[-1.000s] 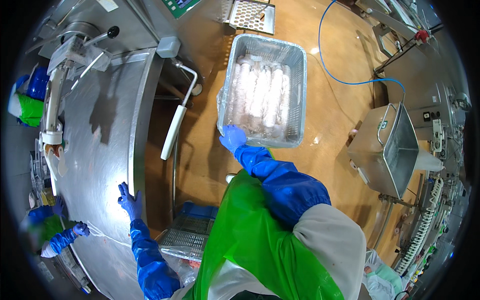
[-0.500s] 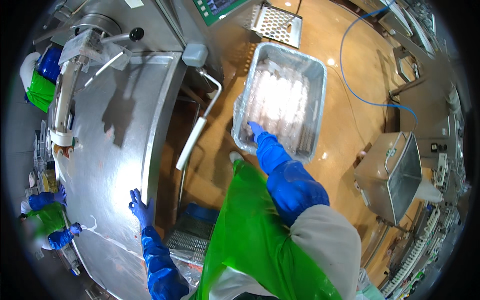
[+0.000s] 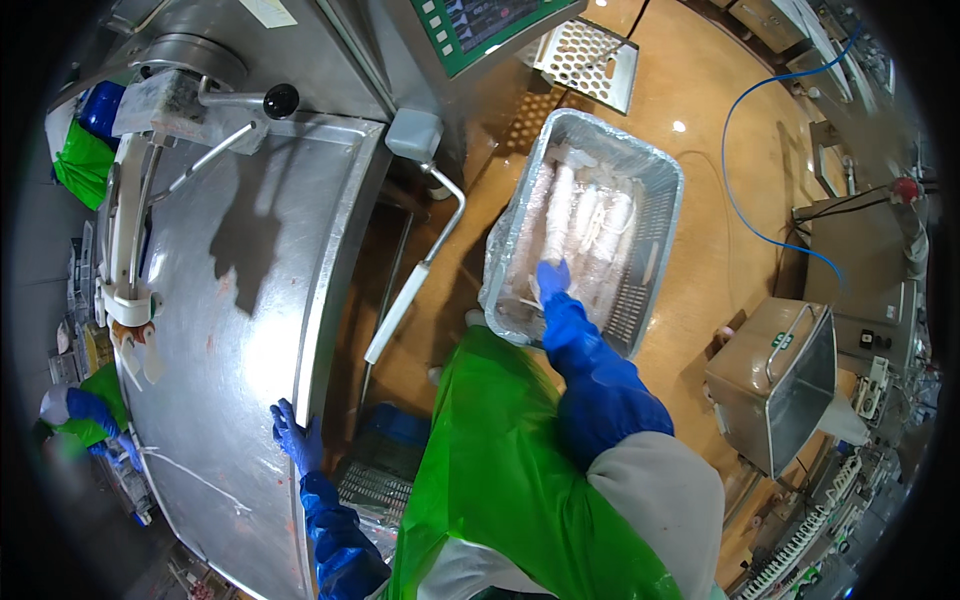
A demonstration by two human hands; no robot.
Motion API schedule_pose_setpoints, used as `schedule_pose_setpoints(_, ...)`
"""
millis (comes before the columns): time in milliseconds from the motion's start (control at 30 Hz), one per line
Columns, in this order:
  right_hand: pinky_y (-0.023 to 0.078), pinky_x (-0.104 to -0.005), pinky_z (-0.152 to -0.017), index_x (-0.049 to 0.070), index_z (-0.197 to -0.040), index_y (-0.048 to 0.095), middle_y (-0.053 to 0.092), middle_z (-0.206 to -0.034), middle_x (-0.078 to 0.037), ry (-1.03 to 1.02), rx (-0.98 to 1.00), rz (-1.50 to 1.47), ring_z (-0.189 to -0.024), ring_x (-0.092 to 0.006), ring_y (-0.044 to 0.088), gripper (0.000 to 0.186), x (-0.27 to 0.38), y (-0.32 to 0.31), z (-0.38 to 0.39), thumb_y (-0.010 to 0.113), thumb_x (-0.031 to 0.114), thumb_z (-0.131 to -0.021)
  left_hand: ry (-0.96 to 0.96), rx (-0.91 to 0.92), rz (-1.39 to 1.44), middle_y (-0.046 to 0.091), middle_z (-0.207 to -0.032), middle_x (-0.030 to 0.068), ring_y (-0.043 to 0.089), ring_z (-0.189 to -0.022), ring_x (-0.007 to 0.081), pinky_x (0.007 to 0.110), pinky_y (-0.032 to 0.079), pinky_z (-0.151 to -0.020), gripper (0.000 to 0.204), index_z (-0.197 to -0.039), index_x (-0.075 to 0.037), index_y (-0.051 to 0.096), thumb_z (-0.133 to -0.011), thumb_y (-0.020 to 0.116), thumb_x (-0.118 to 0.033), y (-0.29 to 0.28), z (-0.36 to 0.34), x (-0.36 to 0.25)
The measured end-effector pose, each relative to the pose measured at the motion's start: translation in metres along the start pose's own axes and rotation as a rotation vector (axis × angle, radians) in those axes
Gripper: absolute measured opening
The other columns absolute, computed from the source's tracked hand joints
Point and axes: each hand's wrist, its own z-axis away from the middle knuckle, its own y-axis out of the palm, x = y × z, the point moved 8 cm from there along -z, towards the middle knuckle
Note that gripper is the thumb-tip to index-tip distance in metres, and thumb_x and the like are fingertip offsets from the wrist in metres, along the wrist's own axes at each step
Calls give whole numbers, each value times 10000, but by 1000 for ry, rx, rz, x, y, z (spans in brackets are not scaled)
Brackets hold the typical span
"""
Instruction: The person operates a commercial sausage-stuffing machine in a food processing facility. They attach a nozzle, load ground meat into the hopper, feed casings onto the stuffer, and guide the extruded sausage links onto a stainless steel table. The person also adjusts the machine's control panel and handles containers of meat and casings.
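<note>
Lined with clear plastic, a grey crate [image 3: 665, 230] on the floor ahead of me holds several long, pale sausages. My right hand [image 3: 552, 280], in a blue glove, reaches down into it and is closed round the near end of one long white sausage [image 3: 559, 215]. White casing or string [image 3: 600, 222] lies loosely over the sausages to its right. My left hand [image 3: 297, 437], also gloved, rests on the near edge of the steel table [image 3: 240, 340] with fingers spread, holding nothing.
A filling machine with a black-knobbed lever [image 3: 281, 101] stands at the table's far end. A white-handled crank lever [image 3: 397, 315] hangs between table and crate. At right are a steel bin [image 3: 765, 385] and a blue hose [image 3: 737, 200]. A co-worker [image 3: 95, 410] stands across the table.
My right hand has moved right inside the crate, onto the white sausage. My left hand stays on the table edge. The co-worker's arms have shifted, and a white strand lies shorter on the table.
</note>
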Motion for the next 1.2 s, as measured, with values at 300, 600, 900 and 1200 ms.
schedule_pose_setpoints(300, 511, -323, -882, -55, -1291, 541, 686, -1083, -182, -453, 331, 804, -1023, -207, 646, 584, 203, -302, 65, 684, 90, -744, 386, -5, 734, 636, -1099, 180, 563, -1045, 359, 434, 432, -938, 392, -1198, -35, 622, -834, 690, -162, -48, -66, -297)
schedule_pose_setpoints(600, 528, -333, -690, 52, -1106, 684, 711, -845, -145, -600, 729, 986, -737, -189, 669, 454, 375, -258, 126, 707, 103, -655, 979, 110, 469, 653, -947, 146, 639, -907, 347, 485, 481, -725, 670, -1299, -147, 518, -748, 744, -452, -103, -162, -467)
schedule_pose_setpoints(900, 496, -395, -875, 114, -1220, 629, 686, -1088, -147, -876, 918, 888, -986, -342, 641, 604, 281, -136, 133, 780, 345, -683, 1021, 267, 420, 638, -915, 131, 648, -800, 380, 483, 513, -704, 489, -1170, -182, 592, -748, 741, -378, -64, -117, -411)
schedule_pose_setpoints(1200, 295, -635, -1052, 3, -1430, 390, 445, -1440, -205, -381, 321, 1432, -1317, -405, 411, 1016, 194, -183, 35, 699, 659, -718, 748, 95, 114, 587, -942, 111, 646, -730, 340, 457, 517, -596, 318, -1035, -161, 610, -746, 712, -243, -83, -122, -339)
